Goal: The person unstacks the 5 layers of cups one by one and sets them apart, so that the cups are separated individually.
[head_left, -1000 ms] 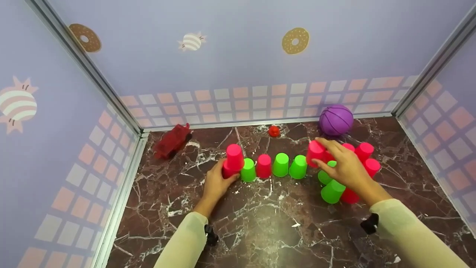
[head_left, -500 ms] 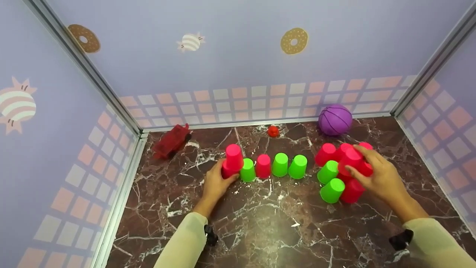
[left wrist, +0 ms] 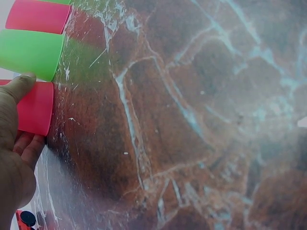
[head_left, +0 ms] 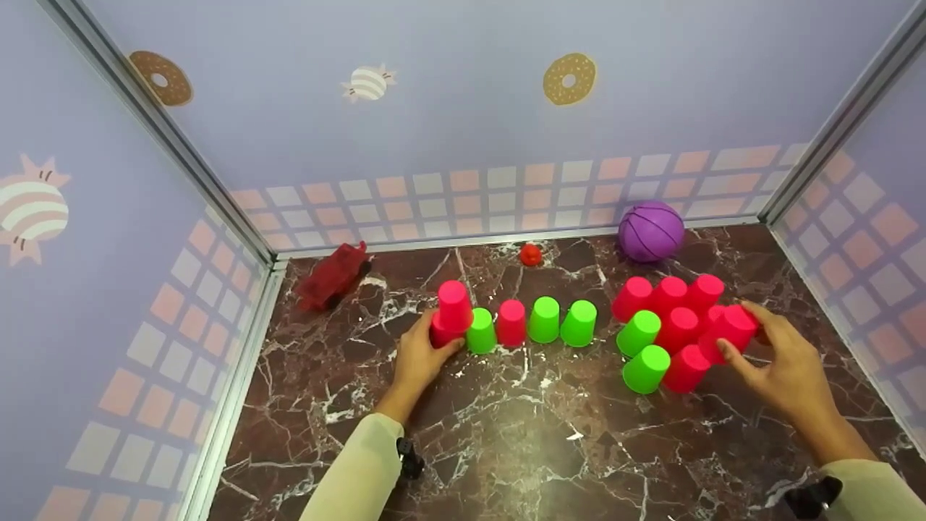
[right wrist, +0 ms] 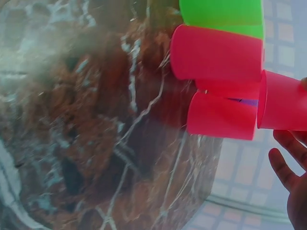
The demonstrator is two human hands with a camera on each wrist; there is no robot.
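Observation:
My left hand [head_left: 423, 354] grips the lower pink cup [left wrist: 36, 108] at the left end of a row of upside-down cups. On top of that one stands a second pink cup [head_left: 454, 307]. The row runs rightward through a green cup [head_left: 481, 331], a pink cup [head_left: 511, 323] and two more green ones. At the right, my right hand [head_left: 788, 369] holds a tilted pink cup [head_left: 732, 329] between thumb and fingers. In the right wrist view this held cup [right wrist: 284, 101] is raised above the rims of the cups standing beside it.
A cluster of upside-down pink cups [head_left: 669, 295] stands at the right, with two green cups [head_left: 646, 369] on its near left side. Behind are a purple ball [head_left: 651, 231], a small red object [head_left: 531, 255] and a red toy vehicle [head_left: 334, 276]. Patterned walls enclose the marbled surface [head_left: 521, 449].
My right hand has carried the pink cup rightward across the cluster, from its left side to its right edge. The left hand and the row of cups have stayed in place.

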